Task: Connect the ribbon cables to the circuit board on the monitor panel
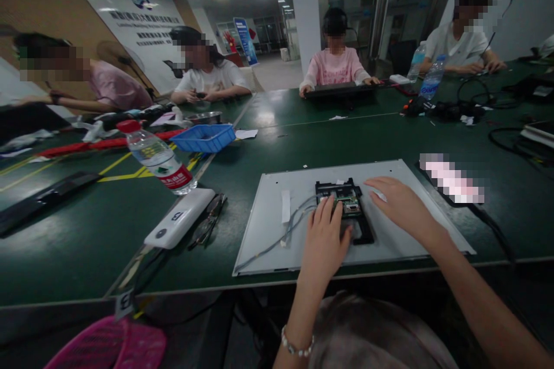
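Note:
On a light grey flat panel [268,207] lies a black plastic frame [363,230] with a green circuit board [351,205] set in it. Grey cables [298,210] run from the board across the panel to its near left corner. My left hand [324,230] rests over the frame's left side, fingers stretched out and touching the board area; they cover part of it. Just right of the frame, my right hand [402,207] hovers over or rests on the panel, fingers extended, with nothing visible in them. A white strip [286,206] sits left of the frame.
A white power bank [179,219], glasses [208,222] and a water bottle [162,161] stand to the left, before a blue tray [205,138]. A blurred-out phone-like object [450,179] lies right. Several people sit around the green table [277,147]. A pink basket [112,346] is below.

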